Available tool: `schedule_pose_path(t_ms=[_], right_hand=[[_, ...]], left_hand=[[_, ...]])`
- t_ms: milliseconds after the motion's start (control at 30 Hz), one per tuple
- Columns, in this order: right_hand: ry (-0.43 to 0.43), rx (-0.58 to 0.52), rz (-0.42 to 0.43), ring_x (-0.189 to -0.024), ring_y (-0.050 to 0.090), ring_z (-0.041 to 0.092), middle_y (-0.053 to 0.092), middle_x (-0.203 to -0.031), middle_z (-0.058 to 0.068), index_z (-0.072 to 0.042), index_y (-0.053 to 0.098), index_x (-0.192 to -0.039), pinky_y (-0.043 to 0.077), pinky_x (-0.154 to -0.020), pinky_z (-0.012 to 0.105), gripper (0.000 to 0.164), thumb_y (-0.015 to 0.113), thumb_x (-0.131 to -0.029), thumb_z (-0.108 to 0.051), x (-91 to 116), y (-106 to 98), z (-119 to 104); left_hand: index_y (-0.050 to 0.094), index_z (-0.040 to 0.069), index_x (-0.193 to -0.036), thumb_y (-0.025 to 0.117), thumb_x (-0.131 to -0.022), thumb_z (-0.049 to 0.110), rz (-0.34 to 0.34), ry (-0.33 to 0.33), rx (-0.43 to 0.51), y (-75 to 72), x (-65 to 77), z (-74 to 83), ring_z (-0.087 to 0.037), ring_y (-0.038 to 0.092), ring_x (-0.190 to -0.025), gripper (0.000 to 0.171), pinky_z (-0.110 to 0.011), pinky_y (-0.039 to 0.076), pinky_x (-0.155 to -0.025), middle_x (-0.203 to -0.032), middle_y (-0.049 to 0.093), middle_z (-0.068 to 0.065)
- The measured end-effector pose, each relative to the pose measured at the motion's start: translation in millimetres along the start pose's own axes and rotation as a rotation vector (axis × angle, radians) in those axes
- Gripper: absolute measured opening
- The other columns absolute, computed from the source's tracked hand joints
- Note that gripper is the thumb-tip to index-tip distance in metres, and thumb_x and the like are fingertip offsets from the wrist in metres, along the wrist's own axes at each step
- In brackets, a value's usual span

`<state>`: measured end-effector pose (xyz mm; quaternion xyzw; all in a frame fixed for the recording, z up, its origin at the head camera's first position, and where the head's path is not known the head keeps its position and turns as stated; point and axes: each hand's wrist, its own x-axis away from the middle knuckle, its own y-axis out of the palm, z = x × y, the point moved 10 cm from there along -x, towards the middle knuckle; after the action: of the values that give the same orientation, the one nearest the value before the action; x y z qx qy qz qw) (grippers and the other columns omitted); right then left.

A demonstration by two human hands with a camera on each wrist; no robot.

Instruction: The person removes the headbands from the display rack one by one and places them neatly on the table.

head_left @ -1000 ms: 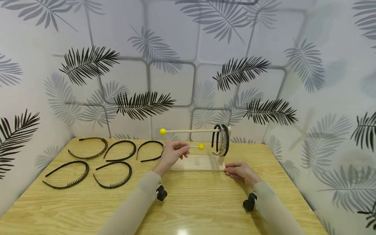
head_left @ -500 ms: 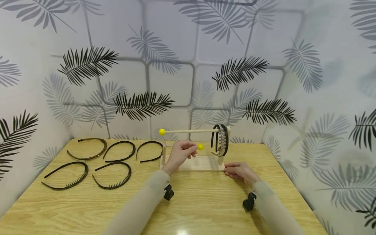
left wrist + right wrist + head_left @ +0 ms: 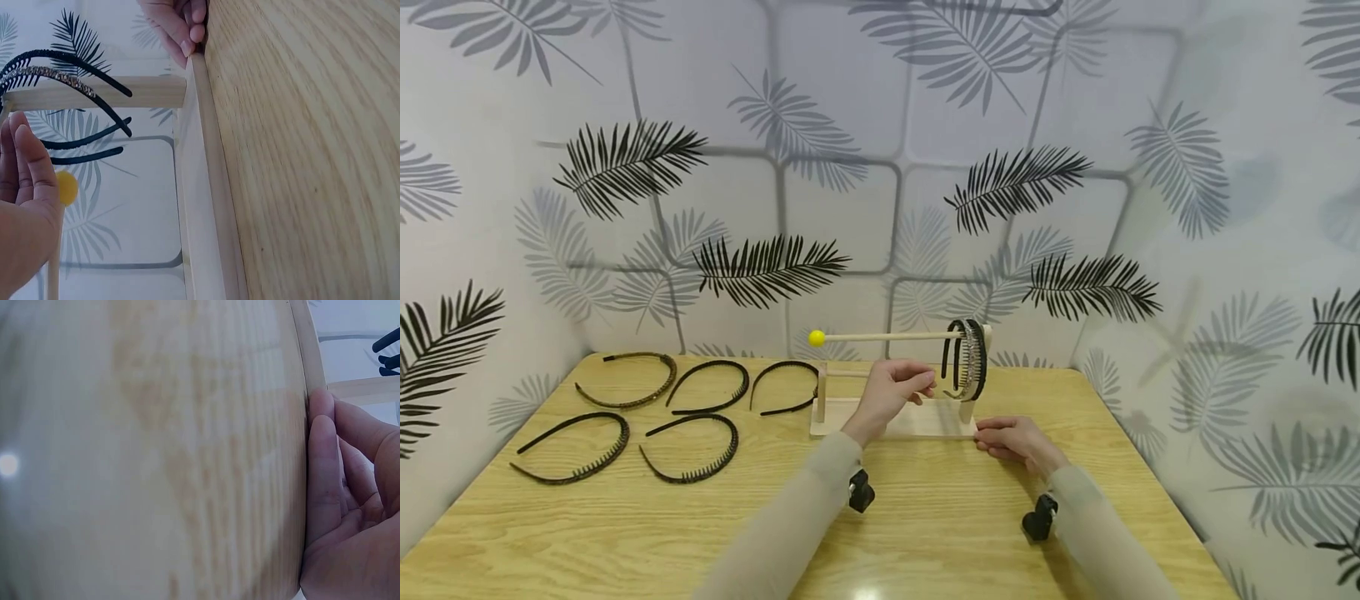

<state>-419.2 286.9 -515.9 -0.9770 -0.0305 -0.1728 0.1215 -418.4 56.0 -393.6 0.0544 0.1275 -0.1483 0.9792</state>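
Note:
A pale wooden headband rack (image 3: 850, 429) stands on the table, with a base, two posts and two rods. Several headbands (image 3: 973, 362), one glittery, hang at its right post from the upper rod, which ends in a yellow ball (image 3: 816, 337). My left hand (image 3: 887, 398) is raised before the lower rod, left of these headbands, holding nothing visible. Its fingers lie together, close beside another yellow ball (image 3: 67, 187) in the left wrist view; the hand hides that ball in the head view. At the base's right end, my right hand (image 3: 1017, 442) grips the edge with thumb and fingers.
On the table's left lie several dark toothed headbands: a brownish one (image 3: 658, 392) at the back, two slim ones (image 3: 741, 385) (image 3: 786, 363) beside it, and two (image 3: 602, 461) (image 3: 700, 475) in front. A leaf-patterned wall covering (image 3: 835, 208) rises behind the table.
My left hand has moved right along the lower rod, past its yellow ball and towards the hanging headbands. The right hand has stayed at the rack's base.

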Motion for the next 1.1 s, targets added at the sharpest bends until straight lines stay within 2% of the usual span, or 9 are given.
schedule_pose_path(t_ms=[167,300,467,733,900,1100], right_hand=[[0.001,0.000,0.002,-0.077,0.071,0.007,0.075,-0.093,0.003,0.003,0.060,-0.130,0.057,-0.066,0.019,0.043,0.071,-0.091,-0.011,0.1,-0.7,-0.6],[-0.008,0.005,-0.006,-0.078,0.071,0.007,0.075,-0.095,0.003,0.002,0.061,-0.129,0.057,-0.067,0.019,0.042,0.071,-0.091,-0.011,-1.1,0.6,-1.4],[-0.013,0.016,-0.013,-0.079,0.071,0.007,0.075,-0.095,0.003,0.003,0.061,-0.129,0.057,-0.068,0.019,0.042,0.070,-0.092,-0.012,-1.4,1.2,-1.0],[-0.015,0.031,-0.010,-0.080,0.071,0.007,0.075,-0.097,0.002,0.004,0.059,-0.131,0.057,-0.070,0.019,0.042,0.068,-0.093,-0.013,-1.2,0.5,0.5],[-0.013,0.027,-0.007,-0.079,0.070,0.006,0.075,-0.096,0.002,0.004,0.059,-0.130,0.056,-0.068,0.019,0.043,0.069,-0.093,-0.014,-1.6,-0.2,0.8],[-0.012,0.021,-0.006,-0.079,0.070,0.006,0.075,-0.095,0.001,0.003,0.061,-0.130,0.057,-0.068,0.019,0.042,0.069,-0.092,-0.014,-1.0,-1.0,-0.1]], left_hand=[[0.071,-0.003,-0.110,0.068,-0.094,0.013,0.008,-0.003,-0.008,10.9,-3.6,-4.5,-0.012,0.067,-0.077,0.023,-0.027,0.056,-0.068,-0.098,0.073,-0.017],[0.072,-0.001,-0.110,0.071,-0.091,0.014,0.039,-0.024,-0.024,15.8,-4.7,-9.5,-0.011,0.067,-0.081,0.024,-0.033,0.057,-0.078,-0.102,0.073,-0.014],[0.071,0.002,-0.117,0.073,-0.090,0.017,0.053,-0.035,-0.033,25.3,-4.9,-8.0,-0.013,0.067,-0.092,0.031,-0.036,0.055,-0.089,-0.109,0.072,-0.011],[0.069,0.006,-0.122,0.074,-0.089,0.015,0.039,-0.040,-0.006,43.8,-5.7,-4.2,-0.021,0.068,-0.106,0.035,-0.034,0.055,-0.092,-0.115,0.071,-0.012],[0.068,0.004,-0.122,0.074,-0.088,0.012,0.045,-0.046,-0.001,48.3,-5.3,-3.9,-0.024,0.069,-0.103,0.035,-0.037,0.056,-0.090,-0.114,0.071,-0.016],[0.070,0.004,-0.118,0.074,-0.088,0.013,0.051,-0.052,-0.015,47.6,-3.8,-0.5,-0.017,0.067,-0.092,0.031,-0.040,0.057,-0.085,-0.109,0.071,-0.015]])
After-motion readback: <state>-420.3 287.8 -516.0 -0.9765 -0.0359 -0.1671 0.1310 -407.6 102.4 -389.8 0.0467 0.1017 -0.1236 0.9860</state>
